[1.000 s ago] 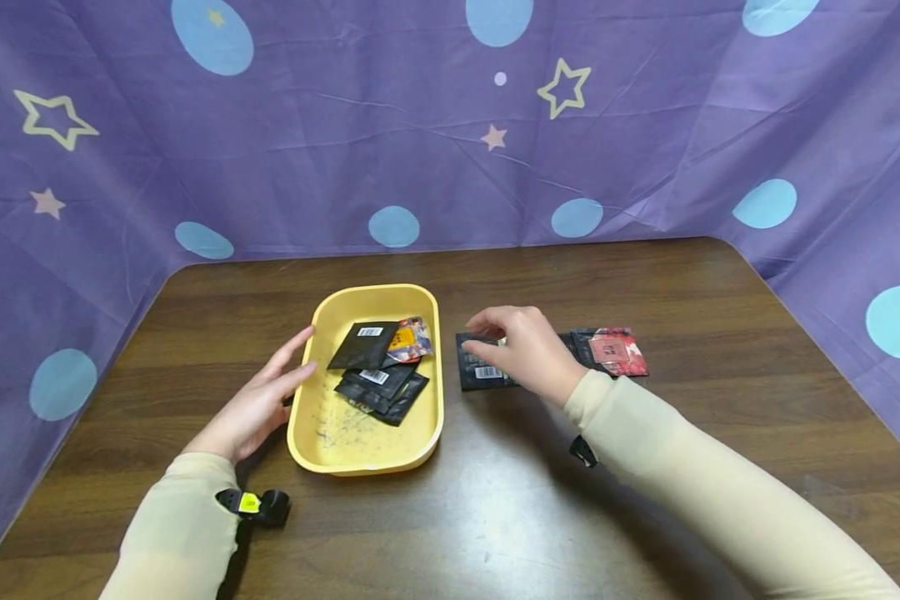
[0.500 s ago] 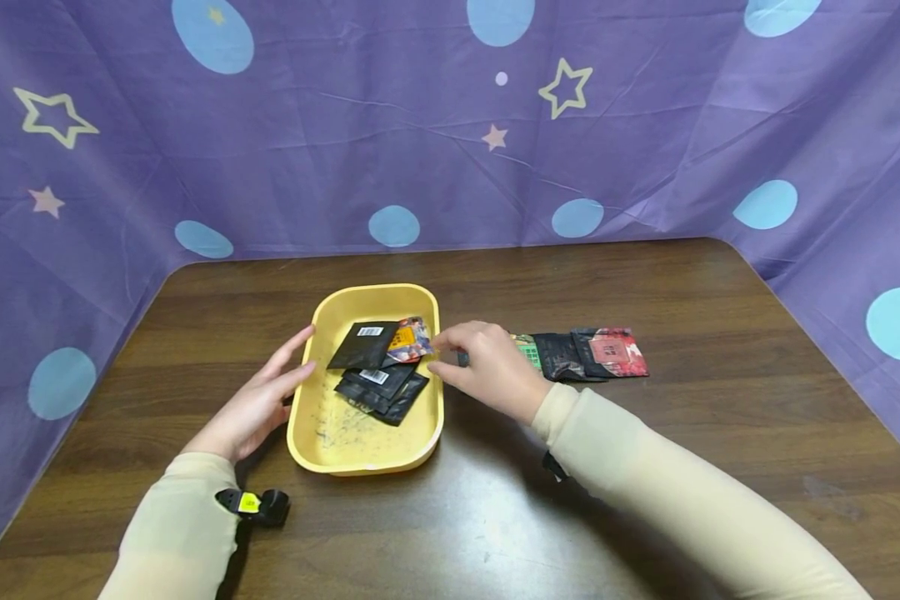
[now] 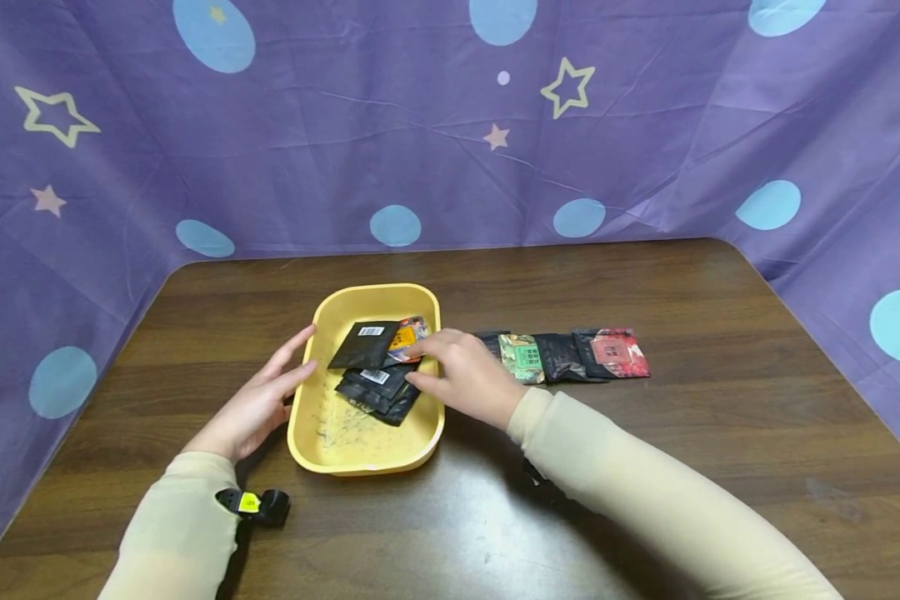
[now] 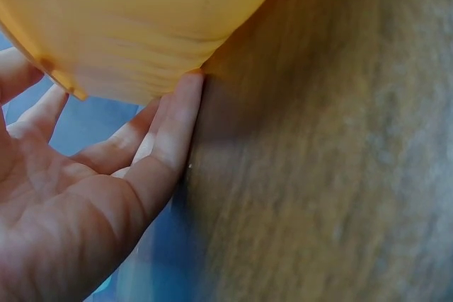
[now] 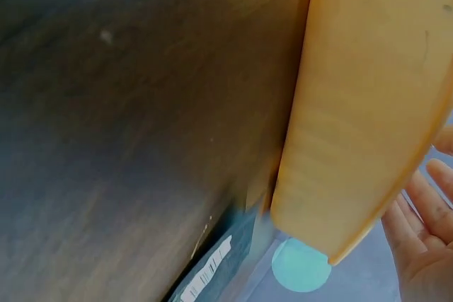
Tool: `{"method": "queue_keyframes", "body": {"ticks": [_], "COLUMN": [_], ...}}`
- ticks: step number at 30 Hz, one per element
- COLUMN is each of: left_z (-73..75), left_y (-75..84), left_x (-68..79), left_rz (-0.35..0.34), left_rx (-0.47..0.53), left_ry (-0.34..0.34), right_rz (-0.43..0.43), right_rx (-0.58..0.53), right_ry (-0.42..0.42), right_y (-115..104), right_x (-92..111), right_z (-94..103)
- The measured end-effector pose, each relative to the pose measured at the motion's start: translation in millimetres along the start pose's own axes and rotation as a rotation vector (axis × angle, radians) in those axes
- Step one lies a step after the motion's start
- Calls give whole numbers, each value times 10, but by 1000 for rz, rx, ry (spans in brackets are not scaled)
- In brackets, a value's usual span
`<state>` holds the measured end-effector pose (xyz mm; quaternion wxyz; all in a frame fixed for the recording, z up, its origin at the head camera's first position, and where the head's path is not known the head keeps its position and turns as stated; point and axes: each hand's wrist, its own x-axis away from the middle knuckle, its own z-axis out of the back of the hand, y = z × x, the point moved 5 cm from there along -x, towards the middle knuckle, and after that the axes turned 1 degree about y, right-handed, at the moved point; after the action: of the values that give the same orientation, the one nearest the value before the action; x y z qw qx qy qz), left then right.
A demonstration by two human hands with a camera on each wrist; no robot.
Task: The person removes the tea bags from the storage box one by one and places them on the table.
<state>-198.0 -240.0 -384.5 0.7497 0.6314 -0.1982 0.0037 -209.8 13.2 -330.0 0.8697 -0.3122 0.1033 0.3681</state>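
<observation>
A yellow plastic bin (image 3: 330,450) stands on the table. Its left side is touched by my left hand (image 3: 251,408), fingers and thumb spread at the rim; in the left wrist view a fingertip meets the bin's outer wall (image 4: 141,26) low down. Over the right rim reaches my right hand (image 3: 468,375), thumb apart from the fingers, nothing between them. Close to its fingertips lies a packet with an orange label (image 3: 402,337). Beside that is a black packet with a white barcode (image 3: 362,350), and more black packets (image 3: 375,393) overlap below.
Right of the bin, packets lie in a row: a black one (image 3: 489,340) partly hidden by the right hand, a green-labelled one (image 3: 523,357), a black one (image 3: 561,358) and a red one (image 3: 621,353). Behind the wooden table (image 3: 645,283) hangs a purple curtain (image 3: 435,167).
My right hand has moved left from the row of packets to over the bin's right rim, uncovering the green-labelled packet. The left hand and bin have stayed put.
</observation>
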Motion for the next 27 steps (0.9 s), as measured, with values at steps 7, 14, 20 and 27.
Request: {"method": "queue_keyframes", "body": {"ticks": [7,14,20,27], "left_z": [-12,-5,13,6], "left_y": [4,-2,-2,-8], "left_x": [-13,-24,-25,-41], "left_rz": [0,1,3,11], "left_rx": [1,-1,-14,-12], "left_ry": [-7,-12,-11,-22], "right_rz": [-19,-16,-45,-81], "right_rx": [10,36,79,251], "right_ry": [-48,-70,-139,-220], "right_y": [5,-9,-32,-30], "right_x": [-44,-126,-243,-349], "right_z": [-92,-169,-262,-397]}}
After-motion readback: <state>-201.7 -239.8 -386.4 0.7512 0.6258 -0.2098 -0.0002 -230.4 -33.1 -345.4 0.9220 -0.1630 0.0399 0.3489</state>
